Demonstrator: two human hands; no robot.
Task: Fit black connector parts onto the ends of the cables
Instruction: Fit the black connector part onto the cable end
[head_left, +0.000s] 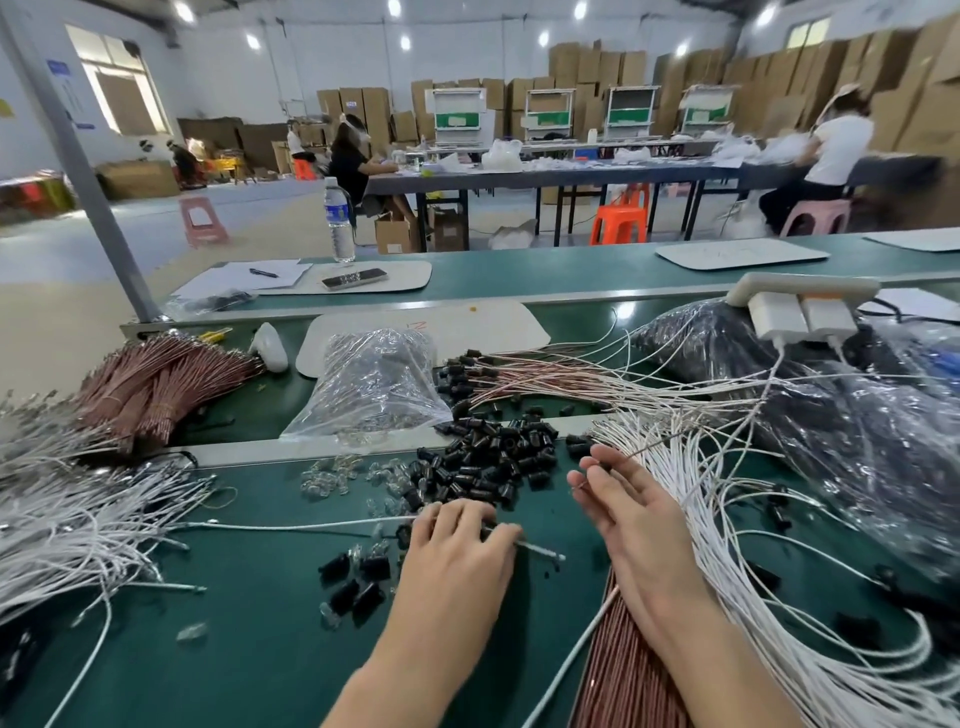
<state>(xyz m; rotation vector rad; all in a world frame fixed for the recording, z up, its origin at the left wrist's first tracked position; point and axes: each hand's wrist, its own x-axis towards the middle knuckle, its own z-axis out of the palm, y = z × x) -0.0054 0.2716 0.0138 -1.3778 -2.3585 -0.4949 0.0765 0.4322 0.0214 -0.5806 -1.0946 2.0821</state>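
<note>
A heap of black connector parts (488, 462) lies on the green bench mat (249, 649), with a few more (358, 587) nearer me. My left hand (457, 556) rests palm down, its fingers curled round a white cable (311, 526) whose metal end (550, 553) sticks out to the right. My right hand (628, 514) is beside a fan of white cables (727, 525), with thumb and fingers pinching a thin brown cable (644, 452). Under my right forearm lies a brown cable bundle (608, 660). Cables with black parts fitted (478, 371) lie behind the heap.
Tangled white cables (78, 519) and a tied brown bundle (156, 384) fill the left. A clear plastic bag (369, 384) and small clear parts (332, 478) sit centre left. A dark bag (857, 415) and a power strip (800, 301) are right. People work at far tables.
</note>
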